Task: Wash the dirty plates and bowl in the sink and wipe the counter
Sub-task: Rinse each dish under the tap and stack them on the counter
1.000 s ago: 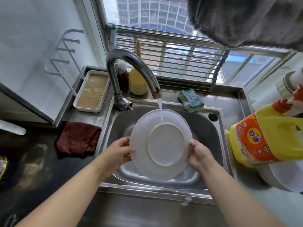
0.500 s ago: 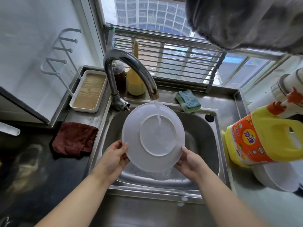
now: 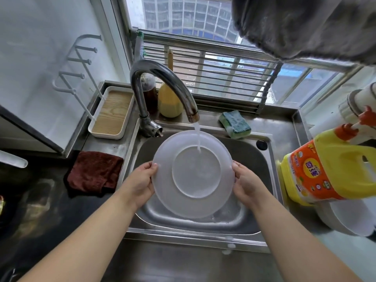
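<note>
From the head view, a translucent plate is held tilted over the sink, the left hand gripping its rim at 9 o'clock and the right hand at 3 o'clock, while water from the faucet hits its underside near 12 o'clock. This looks like mid-rinse. A white dish waits at 4 o'clock; the sponge, the red cloth and desk wiping seem still ahead.

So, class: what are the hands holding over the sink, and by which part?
A white plate, underside up under the running tap. The left hand grips its left rim, the right hand its right rim.
</note>
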